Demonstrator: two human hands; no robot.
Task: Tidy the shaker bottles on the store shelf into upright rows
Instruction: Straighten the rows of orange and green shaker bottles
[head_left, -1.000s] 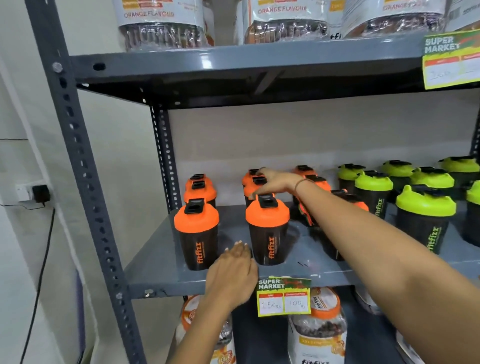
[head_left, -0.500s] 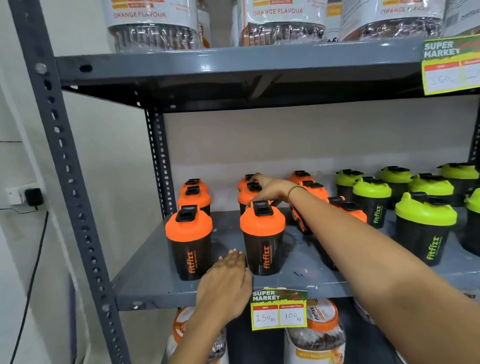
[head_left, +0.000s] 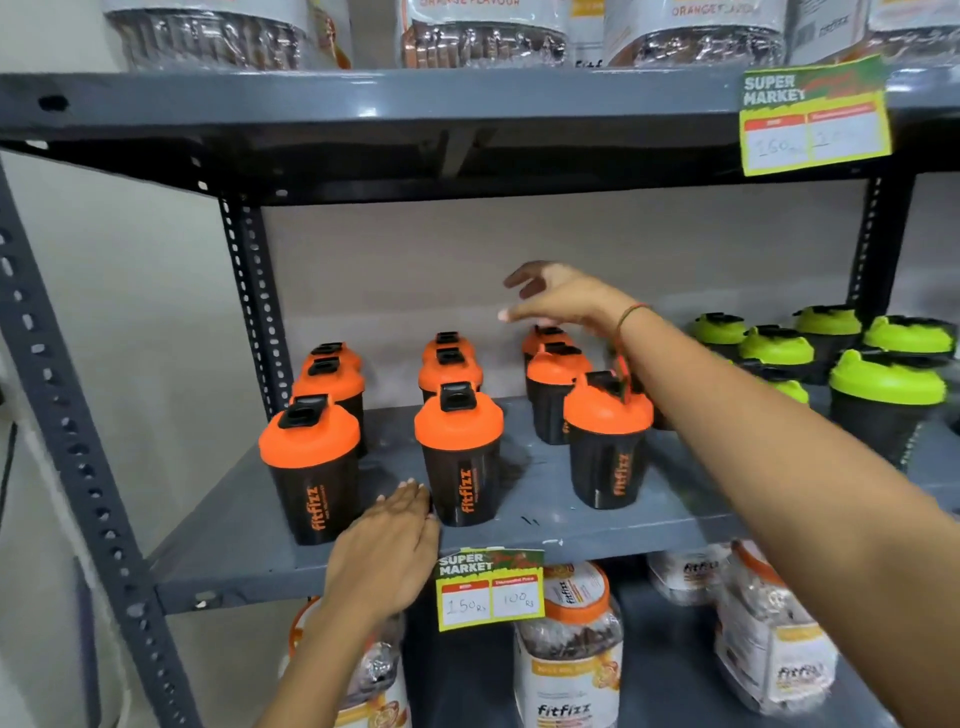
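Black shaker bottles with orange lids stand upright in rows on the grey middle shelf (head_left: 519, 540): a left row fronted by one bottle (head_left: 311, 467), a middle row fronted by another (head_left: 460, 457), and a third row led by a bottle (head_left: 608, 447). Green-lidded shakers (head_left: 883, 400) fill the right side. My left hand (head_left: 387, 551) lies flat on the shelf's front edge, fingertips beside the middle front bottle. My right hand (head_left: 561, 296) hovers open above the back orange bottles, holding nothing.
A price tag (head_left: 491, 587) hangs on the shelf's front edge and another tag (head_left: 813, 117) on the shelf above. Jars (head_left: 569, 649) fill the lower shelf, packets the top one. Perforated steel uprights (head_left: 254, 301) frame the left side.
My right hand has lifted off the orange lids at the back and now hangs above them with fingers spread. The view has moved closer. My left hand stays on the shelf edge.
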